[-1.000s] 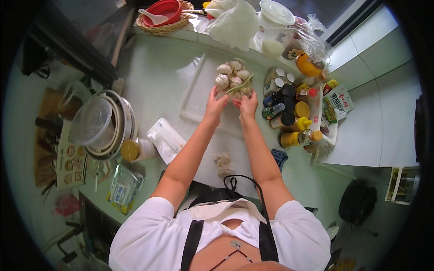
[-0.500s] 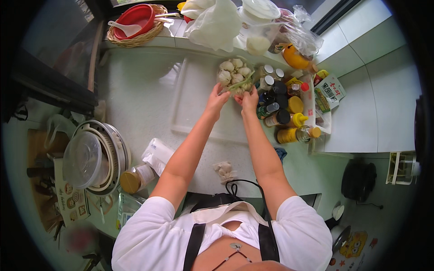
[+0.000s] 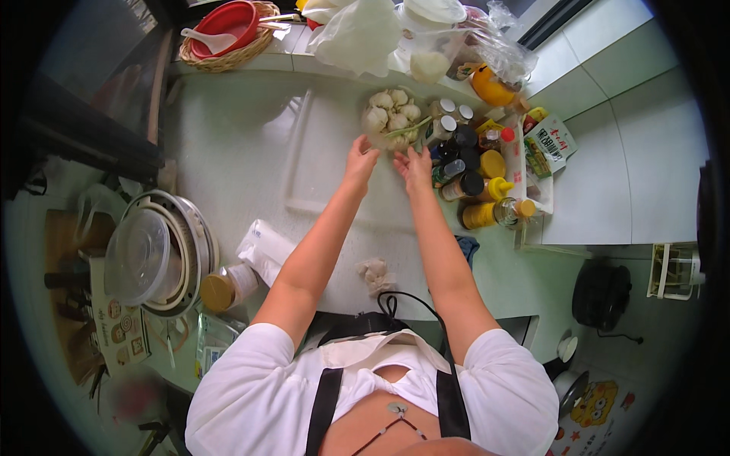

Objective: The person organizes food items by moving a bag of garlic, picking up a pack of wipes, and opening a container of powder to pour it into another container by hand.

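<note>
Several white garlic bulbs (image 3: 397, 110), with a green stalk lying across them, are heaped in what looks like a clear bowl at the back of the counter. Just on the near side of them is my left hand (image 3: 360, 161), its fingers apart and holding nothing. My right hand (image 3: 413, 165) is open too, a small gap from the garlic, its fingers spread close to the seasoning bottles (image 3: 447, 173).
A white tray (image 3: 299, 152) lies mid-counter. At the left stand stacked basins (image 3: 163, 254), a jar (image 3: 228, 287) and a white packet (image 3: 264, 251). A crumpled tissue (image 3: 375, 275) lies near me. The back ledge holds a red bowl (image 3: 232, 26) and plastic bags (image 3: 357, 38).
Both hands have drawn back slightly towards me, away from the garlic, and their fingers have come off it. The garlic now rests by itself beside the bottles.
</note>
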Available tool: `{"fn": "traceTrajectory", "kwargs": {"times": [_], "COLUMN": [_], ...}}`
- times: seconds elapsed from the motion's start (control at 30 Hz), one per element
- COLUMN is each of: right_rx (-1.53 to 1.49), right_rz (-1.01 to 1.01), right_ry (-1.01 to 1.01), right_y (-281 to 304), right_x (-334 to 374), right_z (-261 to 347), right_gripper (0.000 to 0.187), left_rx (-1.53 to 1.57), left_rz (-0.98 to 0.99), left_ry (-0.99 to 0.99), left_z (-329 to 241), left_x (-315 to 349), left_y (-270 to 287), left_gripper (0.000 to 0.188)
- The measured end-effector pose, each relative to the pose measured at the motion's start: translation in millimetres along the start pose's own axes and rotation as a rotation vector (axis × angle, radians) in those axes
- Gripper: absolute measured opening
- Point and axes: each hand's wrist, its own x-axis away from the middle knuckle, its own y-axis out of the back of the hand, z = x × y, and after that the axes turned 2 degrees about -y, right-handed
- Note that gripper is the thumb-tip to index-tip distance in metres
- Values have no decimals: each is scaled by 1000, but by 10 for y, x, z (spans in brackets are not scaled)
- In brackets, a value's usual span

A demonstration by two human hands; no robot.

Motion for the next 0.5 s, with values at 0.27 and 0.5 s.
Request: {"fn": "traceTrajectory", "kwargs": {"times": [0.27,0.5], "right_rx": [345,794], "right_rz": [281,476], "right_ry": [-8,411], "right_y": [617,1324], "right_x": [840,1242], "right_z": [-89,-422], "right_gripper": [32,23], "left_rx": [-19,-111], "left_rz": [-21,-177], "left_ry": [-68,-32], "left_z": [199,621], "left_x": [1175,2228], "left_y": [424,672], "left_gripper": [33,30]}}
